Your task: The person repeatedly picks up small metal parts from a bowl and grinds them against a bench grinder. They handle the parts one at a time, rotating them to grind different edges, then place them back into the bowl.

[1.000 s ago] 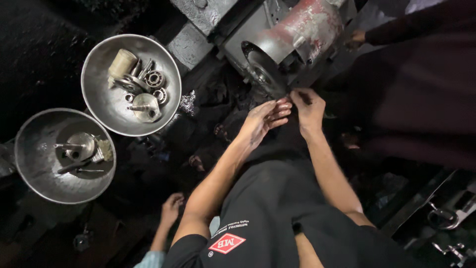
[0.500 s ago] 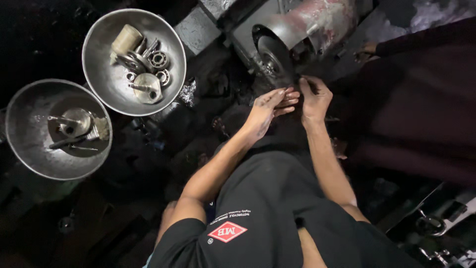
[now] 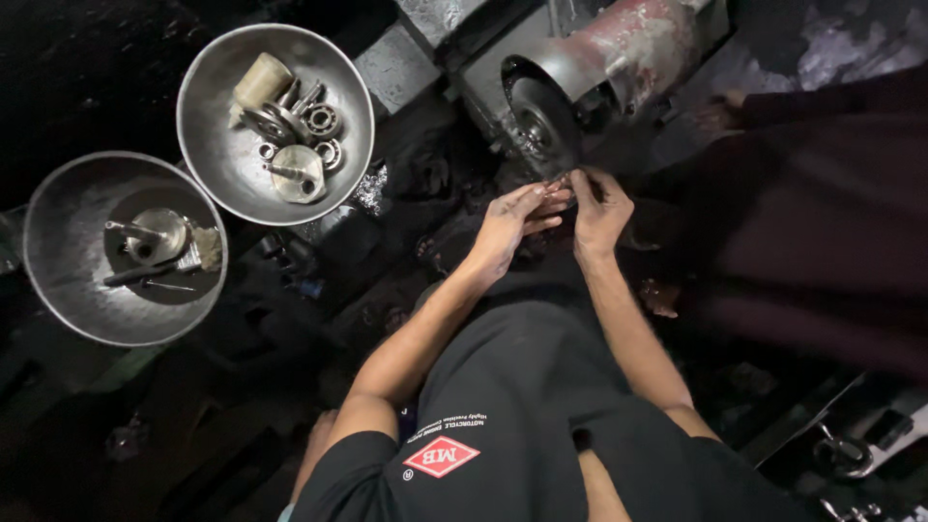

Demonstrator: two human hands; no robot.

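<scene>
My left hand (image 3: 510,224) and my right hand (image 3: 599,208) meet fingertip to fingertip just below the round metal disc (image 3: 541,126) of a grimy machine with a red housing (image 3: 628,48). Together the fingertips pinch a small dark part (image 3: 564,186), too small to make out. Left-hand fingers lie straight and close together; the right hand curls around from the other side. My black shirt fills the lower middle of the view.
Two steel bowls stand at left: the upper one (image 3: 208,169) holds bearings, gears and a cylinder, the lower one (image 3: 58,300) a few tools and small pieces. Another person's dark sleeve (image 3: 822,193) and hand (image 3: 720,111) are at right. The floor is dark and oily.
Both hands stay together at the disc, shifted slightly up toward it. The view has swung a little, so the bowls sit differently in the frame.
</scene>
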